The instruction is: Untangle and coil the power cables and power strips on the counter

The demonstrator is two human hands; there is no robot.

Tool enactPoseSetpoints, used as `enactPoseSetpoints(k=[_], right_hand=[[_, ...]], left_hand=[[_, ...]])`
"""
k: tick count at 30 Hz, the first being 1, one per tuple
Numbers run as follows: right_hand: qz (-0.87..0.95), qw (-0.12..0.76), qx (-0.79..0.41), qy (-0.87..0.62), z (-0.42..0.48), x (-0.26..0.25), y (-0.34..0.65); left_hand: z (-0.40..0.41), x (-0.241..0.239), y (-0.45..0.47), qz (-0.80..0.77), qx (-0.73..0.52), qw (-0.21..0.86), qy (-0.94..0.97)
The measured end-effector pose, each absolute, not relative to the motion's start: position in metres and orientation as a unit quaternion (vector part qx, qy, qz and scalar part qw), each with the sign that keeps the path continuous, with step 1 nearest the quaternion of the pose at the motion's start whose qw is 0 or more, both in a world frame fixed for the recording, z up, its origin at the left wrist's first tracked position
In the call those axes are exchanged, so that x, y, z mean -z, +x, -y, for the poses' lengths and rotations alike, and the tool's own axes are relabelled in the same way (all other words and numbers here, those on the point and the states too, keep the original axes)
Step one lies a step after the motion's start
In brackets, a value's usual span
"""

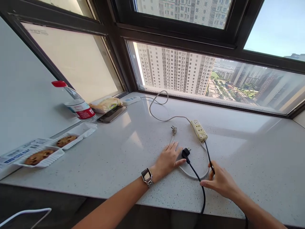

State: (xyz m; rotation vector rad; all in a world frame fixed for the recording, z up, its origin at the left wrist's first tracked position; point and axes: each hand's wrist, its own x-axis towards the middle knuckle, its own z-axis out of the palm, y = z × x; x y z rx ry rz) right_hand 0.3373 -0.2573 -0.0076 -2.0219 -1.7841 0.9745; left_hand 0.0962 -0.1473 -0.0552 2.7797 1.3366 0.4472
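My left hand [168, 159] lies palm down on the white speckled counter [143, 152], its fingers stretched out over a grey cord. A black plug [186, 153] with its prongs up sits just beside the thumb. Beyond the fingertips is a grey plug [173, 130]. My right hand [220, 179] is closed on a black cable [207, 152] that runs from the near end of a cream power strip [199, 130]. Its thumb touches or nearly touches the black plug's cord [203, 194], which drops over the counter's front edge.
A white cord [164, 120] loops from the power strip to a white power strip [132, 100] in the corner. Along the left wall stand a red-capped bottle [79, 106], a phone [113, 114], a food packet [106, 105] and cookies [39, 156] in trays. Windows [176, 70] border the back.
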Motion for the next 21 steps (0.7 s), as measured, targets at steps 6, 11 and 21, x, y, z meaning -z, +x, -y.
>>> enactPoseSetpoints(k=[6, 11, 21], right_hand=[[0.620, 0.138, -0.305, -0.710, 0.260, 0.013, 0.315], [0.532, 0.326, -0.447, -0.641, 0.250, 0.019, 0.348], [0.169, 0.699, -0.473, -0.509, 0.206, 0.008, 0.489]], left_hand=[[0.150, 0.053, 0.116, -0.467, -0.150, 0.004, 0.872], [0.152, 0.047, 0.110, -0.392, -0.108, 0.046, 0.912], [0.132, 0.048, 0.091, -0.298, -0.062, 0.068, 0.950]])
